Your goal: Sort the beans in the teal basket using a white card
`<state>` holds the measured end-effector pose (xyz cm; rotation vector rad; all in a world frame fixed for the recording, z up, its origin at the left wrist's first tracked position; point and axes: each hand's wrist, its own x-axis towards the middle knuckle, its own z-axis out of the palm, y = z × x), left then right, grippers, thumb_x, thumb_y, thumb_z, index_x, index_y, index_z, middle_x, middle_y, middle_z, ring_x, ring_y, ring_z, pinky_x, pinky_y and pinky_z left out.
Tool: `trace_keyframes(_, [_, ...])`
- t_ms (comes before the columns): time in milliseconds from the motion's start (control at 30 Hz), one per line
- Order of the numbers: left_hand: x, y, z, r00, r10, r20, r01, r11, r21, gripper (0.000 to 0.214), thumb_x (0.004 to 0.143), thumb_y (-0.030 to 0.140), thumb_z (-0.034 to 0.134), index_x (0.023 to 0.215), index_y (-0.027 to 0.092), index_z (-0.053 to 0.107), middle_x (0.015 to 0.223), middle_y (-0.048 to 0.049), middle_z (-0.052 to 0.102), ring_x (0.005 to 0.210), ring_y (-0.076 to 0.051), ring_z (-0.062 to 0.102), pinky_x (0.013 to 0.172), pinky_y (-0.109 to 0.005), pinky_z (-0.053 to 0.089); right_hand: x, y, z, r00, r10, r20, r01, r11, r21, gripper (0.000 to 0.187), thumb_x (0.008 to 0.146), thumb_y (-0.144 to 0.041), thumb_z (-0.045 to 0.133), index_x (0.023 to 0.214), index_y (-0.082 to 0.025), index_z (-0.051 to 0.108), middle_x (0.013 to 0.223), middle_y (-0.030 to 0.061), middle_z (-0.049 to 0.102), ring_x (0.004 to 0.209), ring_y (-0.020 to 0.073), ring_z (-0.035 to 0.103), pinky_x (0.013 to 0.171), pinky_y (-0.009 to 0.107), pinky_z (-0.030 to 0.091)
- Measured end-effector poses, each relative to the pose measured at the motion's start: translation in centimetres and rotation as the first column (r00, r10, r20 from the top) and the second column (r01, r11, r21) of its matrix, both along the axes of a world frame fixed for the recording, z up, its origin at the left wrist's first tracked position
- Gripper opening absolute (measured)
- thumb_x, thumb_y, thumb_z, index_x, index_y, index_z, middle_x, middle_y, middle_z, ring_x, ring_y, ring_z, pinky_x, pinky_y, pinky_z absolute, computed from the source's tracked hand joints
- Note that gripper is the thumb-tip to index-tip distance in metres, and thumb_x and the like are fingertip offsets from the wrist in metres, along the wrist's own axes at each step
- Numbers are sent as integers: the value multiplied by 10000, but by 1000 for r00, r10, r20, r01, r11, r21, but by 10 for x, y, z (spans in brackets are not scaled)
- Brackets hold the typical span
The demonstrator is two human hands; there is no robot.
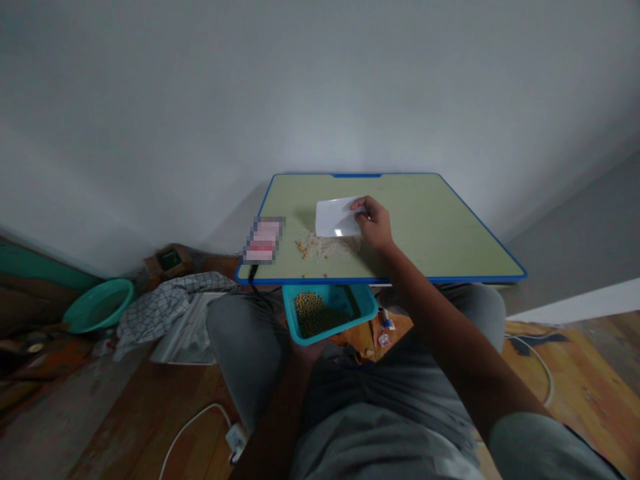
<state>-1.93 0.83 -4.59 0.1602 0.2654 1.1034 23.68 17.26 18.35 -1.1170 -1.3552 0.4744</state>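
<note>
My right hand [374,223] pinches the right end of a white rectangular card or thin plate [333,219], tilted over the pale green tabletop [430,227]. Just below its lower edge lies a patch of pale grains [330,248], with several yellow kernels [302,249] at the patch's left. Below the table's front edge, my left hand [307,350] supports a turquoise plastic basket [370,308] from underneath; its fingers are mostly hidden. Inside the basket are yellowish beans [309,303] and smaller dark green ones [320,321].
A blurred-out pink and white item [263,241] with a dark strap sits at the table's left edge. A green basin [100,305], a checked cloth [167,307] and a white power strip [236,440] are on the floor at left. The wall stands behind the table.
</note>
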Motion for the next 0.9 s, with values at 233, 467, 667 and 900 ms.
trace_keyframes(233, [-1, 1, 1, 999, 37, -7, -38, 998, -49, 652, 1148, 574, 380, 1337, 204, 882, 1374, -198, 855, 1239, -402, 795, 1003, -639, 678, -2, 0, 3, 999, -16, -38, 17, 1000, 25, 248, 692, -150, 547, 902, -251, 634, 733, -41, 536, 647, 160, 419, 665, 305, 320])
trace_keyframes(467, [-1, 1, -5, 999, 9, 37, -9, 1000, 15, 563, 1127, 525, 473, 1361, 215, 880, 1437, -185, 837, 1266, -423, 790, 996, -640, 684, -5, -3, 6, 999, -3, -54, 5, 999, 32, 249, 672, -166, 534, 878, -252, 641, 721, -33, 538, 645, 169, 415, 667, 317, 325])
trace_keyframes(667, [-4, 5, -19, 996, -44, 76, 37, 996, 83, 538, 1117, 516, 515, 1377, 214, 876, 1481, -185, 817, 1314, -434, 775, 1009, -656, 680, -6, -5, 6, 998, -17, -61, 21, 998, 66, 235, 668, -169, 529, 854, -251, 648, 717, -30, 549, 640, 170, 415, 656, 323, 305])
trace_keyframes(900, [-7, 6, -24, 997, -33, 68, 20, 983, 185, 509, 1140, 488, 510, 1399, 230, 865, 1500, -148, 813, 1397, -409, 746, 1102, -670, 634, -5, -6, 5, 999, -9, -36, 12, 997, 80, 211, 695, -173, 541, 861, -258, 640, 725, -33, 549, 650, 169, 423, 675, 320, 332])
